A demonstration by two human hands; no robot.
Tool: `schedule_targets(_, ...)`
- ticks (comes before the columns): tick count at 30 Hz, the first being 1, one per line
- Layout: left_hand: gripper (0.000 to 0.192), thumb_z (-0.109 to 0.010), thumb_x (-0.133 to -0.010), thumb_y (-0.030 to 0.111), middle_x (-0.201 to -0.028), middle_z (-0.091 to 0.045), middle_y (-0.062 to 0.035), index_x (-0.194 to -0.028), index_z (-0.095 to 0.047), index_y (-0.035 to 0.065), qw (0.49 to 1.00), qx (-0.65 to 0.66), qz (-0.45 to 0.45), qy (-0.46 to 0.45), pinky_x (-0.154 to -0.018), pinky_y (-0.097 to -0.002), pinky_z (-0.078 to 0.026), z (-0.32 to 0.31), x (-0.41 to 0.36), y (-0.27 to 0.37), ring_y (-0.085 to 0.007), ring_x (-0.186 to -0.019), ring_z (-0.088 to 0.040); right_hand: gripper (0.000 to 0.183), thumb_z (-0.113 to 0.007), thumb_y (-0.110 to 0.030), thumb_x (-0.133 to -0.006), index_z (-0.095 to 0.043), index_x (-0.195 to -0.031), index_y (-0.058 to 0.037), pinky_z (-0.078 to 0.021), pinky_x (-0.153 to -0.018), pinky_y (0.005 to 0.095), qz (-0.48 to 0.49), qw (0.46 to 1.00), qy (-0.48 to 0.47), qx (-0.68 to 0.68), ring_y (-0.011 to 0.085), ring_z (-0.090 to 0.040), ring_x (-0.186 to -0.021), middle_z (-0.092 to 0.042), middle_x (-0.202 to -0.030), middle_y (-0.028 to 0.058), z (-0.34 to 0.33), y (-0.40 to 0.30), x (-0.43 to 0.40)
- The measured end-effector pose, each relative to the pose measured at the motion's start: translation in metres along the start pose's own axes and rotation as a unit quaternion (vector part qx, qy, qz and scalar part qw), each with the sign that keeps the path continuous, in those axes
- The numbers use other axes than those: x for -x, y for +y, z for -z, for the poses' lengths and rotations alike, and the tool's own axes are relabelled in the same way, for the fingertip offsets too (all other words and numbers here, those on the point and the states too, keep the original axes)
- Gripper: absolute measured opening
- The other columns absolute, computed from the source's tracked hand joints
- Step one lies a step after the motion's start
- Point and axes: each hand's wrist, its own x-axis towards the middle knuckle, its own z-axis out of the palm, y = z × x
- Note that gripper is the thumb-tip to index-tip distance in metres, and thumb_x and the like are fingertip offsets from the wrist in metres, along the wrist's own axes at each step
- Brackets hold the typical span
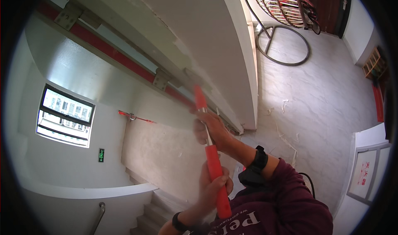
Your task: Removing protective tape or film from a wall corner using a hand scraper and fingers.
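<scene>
Both my hands are around a long-handled tool (214, 160) with a red lower grip, a bare metal shaft and a red upper section. It appears to be a scraper, but its head (191, 75) is blurred against the wall edge. My left hand (214, 182) is closed around the red lower grip. Farther up, my right hand (213, 128) wraps the metal shaft just below the red upper section. Beyond the tool head is a wall (168, 33) with patchy, uneven coating. Alongside it runs a red strip (115, 55) with metal plates (161, 79).
A staircase (149, 216) descends at lower left, beside a metal handrail (100, 216). Pale scraps (287, 141) litter the tiled floor (276, 89). A round metal stand base (290, 62) carries a hanging basket (279, 5). A white cabinet (367, 173) bearing writing stands right.
</scene>
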Motion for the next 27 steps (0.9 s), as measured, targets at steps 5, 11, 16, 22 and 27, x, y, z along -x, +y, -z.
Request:
schedule_targets(5, 0.049, -0.047, -0.081, 0.003, -0.083, -0.049, -0.0081, -0.124, -0.025, 0.0012, 0.999, 0.028, -0.018, -0.001, -0.042, -0.0265, -0.039, -0.016, 0.001, -0.001, -0.0145, -0.049, -0.049, 0.027, -0.046, -0.021, -0.088, -0.039, -0.109, -0.0062, -0.037, -0.037, 0.0239, -0.007, 0.998, -0.03, -0.05, 0.0076, -0.039, -0.041, -0.039, -0.058, -0.0013, 0.006, -0.004, -0.001)
schedule_targets(11, 0.056, -0.048, -0.08, 0.004, -0.082, -0.048, -0.0095, -0.129, -0.021, 0.0003, 0.999, -0.023, 0.006, 0.022, -0.042, -0.0263, -0.04, -0.02, -0.015, 0.016, -0.0148, -0.047, -0.048, 0.025, -0.048, -0.021, -0.087, -0.041, -0.107, -0.0074, -0.0367, -0.036, 0.0239, 0.049, 0.994, -0.041, -0.091, 0.0073, -0.039, -0.041, -0.037, -0.055, -0.0023, 0.007, -0.01, -0.014)
schedule_targets(16, 0.032, -0.048, -0.083, 0.007, -0.061, -0.045, -0.0085, -0.11, -0.031, 0.0028, 1.0, -0.006, 0.004, 0.028, -0.044, -0.0277, -0.04, -0.033, 0.0, 0.02, -0.015, -0.046, -0.046, 0.025, -0.051, -0.021, -0.084, -0.041, -0.104, -0.0091, -0.0357, -0.035, 0.0241, -0.002, 0.993, -0.047, -0.107, 0.0071, -0.038, -0.039, -0.038, -0.056, -0.0027, 0.01, -0.005, -0.02)
schedule_targets(22, 0.024, -0.048, -0.085, 0.01, -0.058, -0.045, -0.0069, -0.103, -0.034, 0.0037, 1.0, -0.016, -0.01, 0.017, -0.044, -0.0278, -0.039, -0.051, -0.006, 0.023, -0.0147, -0.045, -0.044, 0.024, -0.052, -0.02, -0.083, -0.042, -0.101, -0.0094, -0.0351, -0.035, 0.0236, -0.036, 0.99, -0.067, -0.12, 0.0069, -0.039, -0.039, -0.038, -0.056, -0.003, 0.011, -0.016, -0.016)
schedule_targets(27, 0.021, -0.048, -0.085, 0.009, -0.058, -0.046, -0.0071, -0.1, -0.035, 0.0033, 0.999, -0.033, 0.017, 0.01, -0.044, -0.0277, -0.04, -0.045, -0.007, 0.034, -0.0151, -0.046, -0.045, 0.023, -0.052, -0.02, -0.082, -0.042, -0.1, -0.0099, -0.0348, -0.035, 0.0221, -0.023, 0.989, -0.062, -0.134, 0.0058, -0.039, -0.04, -0.039, -0.056, -0.0038, 0.001, -0.016, -0.017)
